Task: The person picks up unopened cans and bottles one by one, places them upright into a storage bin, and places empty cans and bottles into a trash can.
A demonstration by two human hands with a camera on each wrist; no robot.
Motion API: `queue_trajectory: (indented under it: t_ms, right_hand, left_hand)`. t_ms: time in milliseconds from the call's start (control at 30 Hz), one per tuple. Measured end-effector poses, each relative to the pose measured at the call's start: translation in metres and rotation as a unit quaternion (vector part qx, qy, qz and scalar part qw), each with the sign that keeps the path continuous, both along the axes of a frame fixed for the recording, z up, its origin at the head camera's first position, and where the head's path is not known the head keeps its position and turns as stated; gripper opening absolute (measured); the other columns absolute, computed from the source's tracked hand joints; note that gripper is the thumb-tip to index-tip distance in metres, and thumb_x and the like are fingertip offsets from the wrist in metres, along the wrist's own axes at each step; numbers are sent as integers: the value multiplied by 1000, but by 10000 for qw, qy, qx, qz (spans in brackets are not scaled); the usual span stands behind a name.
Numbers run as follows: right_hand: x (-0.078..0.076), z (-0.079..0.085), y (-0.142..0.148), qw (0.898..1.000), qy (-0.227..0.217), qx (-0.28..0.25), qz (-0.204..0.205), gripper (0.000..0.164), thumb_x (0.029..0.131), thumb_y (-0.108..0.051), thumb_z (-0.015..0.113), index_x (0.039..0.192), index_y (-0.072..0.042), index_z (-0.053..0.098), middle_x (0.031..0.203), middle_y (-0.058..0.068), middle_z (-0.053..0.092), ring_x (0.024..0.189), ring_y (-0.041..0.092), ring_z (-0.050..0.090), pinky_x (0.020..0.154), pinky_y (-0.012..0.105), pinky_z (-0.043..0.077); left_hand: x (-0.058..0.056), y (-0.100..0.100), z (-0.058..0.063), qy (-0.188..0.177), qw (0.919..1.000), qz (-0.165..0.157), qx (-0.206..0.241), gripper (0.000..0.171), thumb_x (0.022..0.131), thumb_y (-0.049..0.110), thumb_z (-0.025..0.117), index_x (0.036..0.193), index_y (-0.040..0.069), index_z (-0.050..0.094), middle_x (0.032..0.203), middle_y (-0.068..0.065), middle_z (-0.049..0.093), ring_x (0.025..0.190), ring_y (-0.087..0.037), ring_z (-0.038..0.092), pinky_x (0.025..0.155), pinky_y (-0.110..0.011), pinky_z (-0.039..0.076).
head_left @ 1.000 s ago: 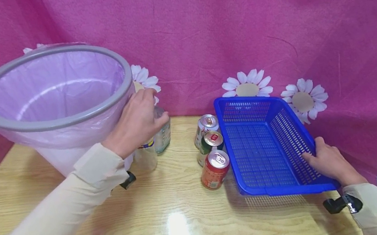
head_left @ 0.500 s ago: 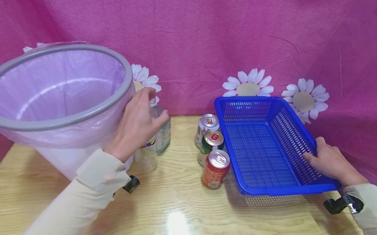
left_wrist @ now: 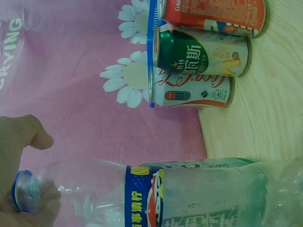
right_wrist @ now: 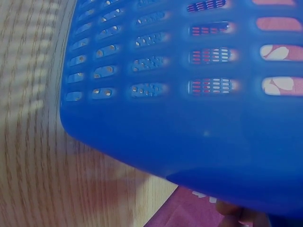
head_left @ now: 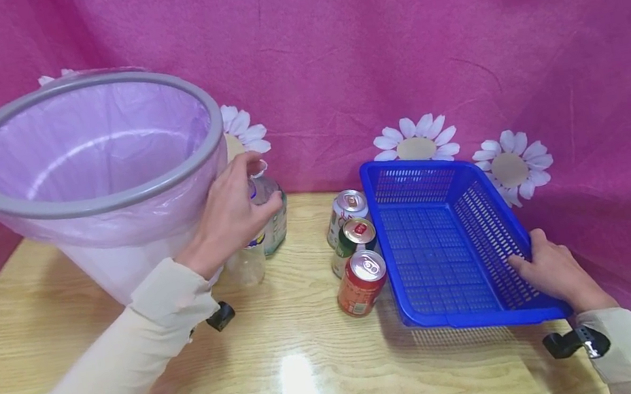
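Observation:
My left hand (head_left: 228,214) is beside the trash bin, over a clear plastic bottle (head_left: 247,266), its thumb spread away from the fingers. In the left wrist view, the neck of this bottle (left_wrist: 87,189), with a blue ring and blue label, overlaps the palm and the thumb stands apart from it. A greenish clear bottle (head_left: 278,223) stands just behind. My right hand (head_left: 559,272) grips the right side wall of a blue plastic basket (head_left: 453,323), thumb inside. In the right wrist view, the slotted basket (right_wrist: 142,127) fills most of the picture and fingertips show below its rim.
A white trash bin (head_left: 104,254) with a grey rim and purple liner stands at left. Three drink cans stand along the basket's left side: a red can (head_left: 361,286), a green can (head_left: 349,250) and a white can (head_left: 339,221). A pink flowered cloth (head_left: 302,75) hangs behind the table.
My left hand has lowered slightly around the bottle's top, and more of the bottle behind shows past it. My right hand and the basket stay in place.

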State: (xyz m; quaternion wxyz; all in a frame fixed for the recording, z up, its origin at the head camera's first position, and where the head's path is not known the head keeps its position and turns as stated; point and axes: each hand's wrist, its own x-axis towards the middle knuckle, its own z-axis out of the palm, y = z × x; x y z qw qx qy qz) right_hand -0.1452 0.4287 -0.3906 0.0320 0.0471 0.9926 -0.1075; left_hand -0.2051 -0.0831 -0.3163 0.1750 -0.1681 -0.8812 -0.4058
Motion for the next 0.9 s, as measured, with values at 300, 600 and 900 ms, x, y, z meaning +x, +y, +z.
queue_trajectory:
  t_ms: [300,600,900]
  right_hand:
    - [0,-1,1,9999,-114,-50,-49,50,96,-34,51,113,10,35,94,35,59,82,48,62,65,53,51]
    - [0,-1,2,9999,-154,-42,-64,49,96,-35,51,112,10,35,93,34,59,80,47,63,63,52,52]
    - [0,-1,0,9999,-115,-25,-58,49,96,-34,51,112,10,35,93,35,59,81,48,63,64,53,52]
  left_hand:
    - [2,-1,-5,108,9999,-23,68,56,82,16,68,131,3,48,123,-13,63,117,-27,60,102,-40,50]
    - [8,3,-9,116,9998,-13,174,56,81,14,71,131,5,48,121,-11,64,115,-27,61,104,-42,48]
    - [9,3,-14,265,9995,-12,187,53,80,15,71,128,6,51,116,-10,66,109,-26,63,98,-39,52]
